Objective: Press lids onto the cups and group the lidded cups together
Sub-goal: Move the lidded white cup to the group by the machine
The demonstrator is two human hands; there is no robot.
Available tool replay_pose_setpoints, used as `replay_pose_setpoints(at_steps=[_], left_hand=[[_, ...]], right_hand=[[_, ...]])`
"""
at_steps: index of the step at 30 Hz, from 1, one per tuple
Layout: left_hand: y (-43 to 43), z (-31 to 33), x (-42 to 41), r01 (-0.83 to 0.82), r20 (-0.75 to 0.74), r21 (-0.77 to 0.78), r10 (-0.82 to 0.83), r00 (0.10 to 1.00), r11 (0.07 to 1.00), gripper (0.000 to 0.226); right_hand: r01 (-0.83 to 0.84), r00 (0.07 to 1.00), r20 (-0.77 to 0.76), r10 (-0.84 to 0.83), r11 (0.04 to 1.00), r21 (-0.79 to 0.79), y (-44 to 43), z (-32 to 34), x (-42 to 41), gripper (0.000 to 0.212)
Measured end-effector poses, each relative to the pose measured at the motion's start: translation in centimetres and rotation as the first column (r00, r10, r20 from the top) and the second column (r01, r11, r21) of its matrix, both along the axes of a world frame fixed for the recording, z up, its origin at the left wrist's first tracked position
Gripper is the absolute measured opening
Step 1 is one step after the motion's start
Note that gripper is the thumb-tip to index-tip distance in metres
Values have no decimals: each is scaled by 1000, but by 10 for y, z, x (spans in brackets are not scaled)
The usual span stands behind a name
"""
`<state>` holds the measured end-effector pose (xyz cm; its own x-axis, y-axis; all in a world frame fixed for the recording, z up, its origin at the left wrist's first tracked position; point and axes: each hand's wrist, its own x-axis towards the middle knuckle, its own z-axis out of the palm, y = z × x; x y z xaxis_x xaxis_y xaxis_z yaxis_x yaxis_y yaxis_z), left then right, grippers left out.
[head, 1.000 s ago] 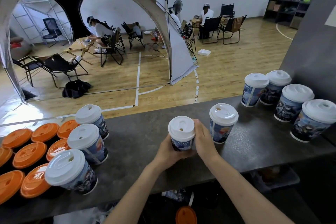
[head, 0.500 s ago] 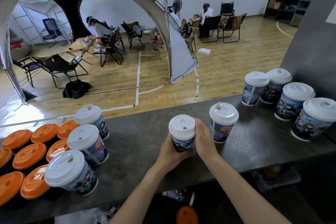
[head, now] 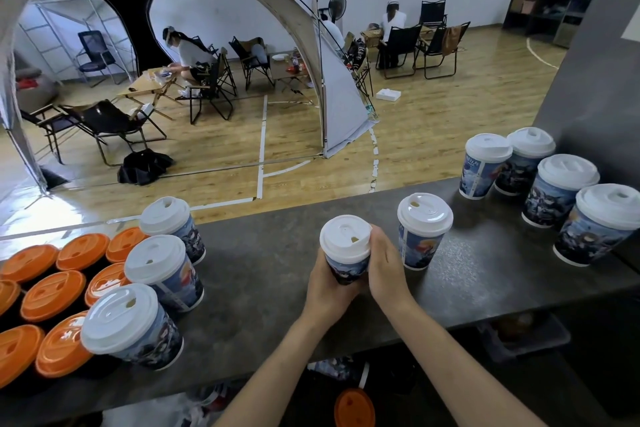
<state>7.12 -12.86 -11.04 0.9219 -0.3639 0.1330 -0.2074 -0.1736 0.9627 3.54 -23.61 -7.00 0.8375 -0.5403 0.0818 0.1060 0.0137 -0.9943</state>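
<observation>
Nearest, below the near edge of the tabletop (head: 263,274), a stray orange lid (head: 354,409) is being left on something dark that cannot be made out. Just beyond that edge, near the middle, a white-lidded cup (head: 346,265) is being clasped from both sides. The left hand (head: 327,288) is being wrapped round its left wall, with the fingertips out of sight behind it. The right hand (head: 388,267) is being cupped against its right wall, with its fingers (head: 377,239) curled up beside the rim of the lid (head: 346,237). This two-sided grip is probably being used to steady the thin wall while the lid's seating is being checked; the lid is sitting level. Whether the base is resting on the tabletop cannot be told, as it is being hidden by the hands. Just to the right, a single lidded cup (head: 420,236) is being kept apart, likely awaiting grouping. At the left, three lidded cups (head: 162,270) are being stood beside a spread of orange lids (head: 52,295). At the far right, four lidded cups (head: 554,184) are being gathered close together, evidently as the finished group, where the held cup is judged to be headed
</observation>
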Motion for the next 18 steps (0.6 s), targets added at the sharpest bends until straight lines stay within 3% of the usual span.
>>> replay_pose_setpoints(at_steps=[3,8,14,18], left_hand=[[11,5,11,84,-10,36,-84,996,996,86],[2,7,-6,-26,47,-30,27,999,999,78],[-11,9,-21,-140,53,-72,144,988,988,76],[0,11,0,-12,-56,-38,10,998,999,78]], right_hand=[[-52,997,-51,51,998,-17,-6,4,2,34],[-20,997,-77,27,996,81,-3,10,6,38],[81,995,57,-87,992,100,14,-2,1,45],[66,997,49,-65,998,-14,6,-1,5,31]])
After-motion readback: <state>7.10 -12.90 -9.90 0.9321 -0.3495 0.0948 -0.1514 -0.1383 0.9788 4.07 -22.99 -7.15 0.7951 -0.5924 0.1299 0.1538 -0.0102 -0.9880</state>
